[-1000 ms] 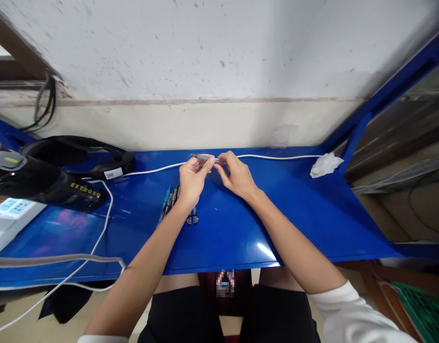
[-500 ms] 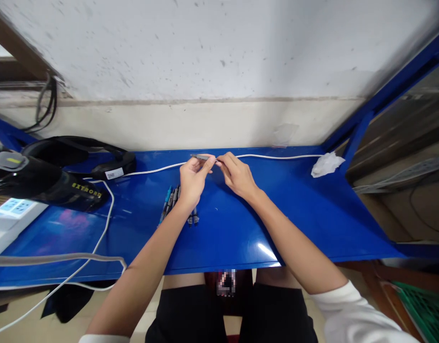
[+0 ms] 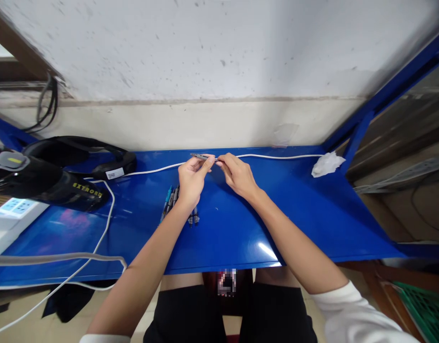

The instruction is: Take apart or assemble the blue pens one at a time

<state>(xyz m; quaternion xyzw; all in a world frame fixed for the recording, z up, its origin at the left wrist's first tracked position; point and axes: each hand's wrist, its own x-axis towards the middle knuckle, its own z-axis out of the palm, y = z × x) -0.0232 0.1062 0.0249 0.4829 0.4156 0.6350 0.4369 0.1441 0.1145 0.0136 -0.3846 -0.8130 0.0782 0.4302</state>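
Note:
Over the back middle of the blue table point(image 3: 294, 214), my left hand point(image 3: 191, 183) is closed on a slim grey pen point(image 3: 201, 157), its narrow tip pointing left. The fingers of my right hand point(image 3: 239, 176) pinch together at the pen's right end, close to my left fingertips. Whether they hold a separate part of the pen there is too small to tell. Several pens point(image 3: 169, 202), dark ones and a blue one, lie side by side under my left wrist. My left forearm partly hides them, and a few dark pen ends point(image 3: 193, 219) show to its right.
On the left lie a black bottle point(image 3: 51, 183) with yellow lettering, a black headset-like band point(image 3: 114, 164) and a white socket box point(image 3: 15, 214). White cables point(image 3: 107, 224) loop there and run along the wall point(image 3: 205, 124). Crumpled white tissue point(image 3: 327, 164) sits at the back right.
My hands stay almost still on the pen. My left hand has shifted very slightly left, and the pen has turned a little in the fingers.

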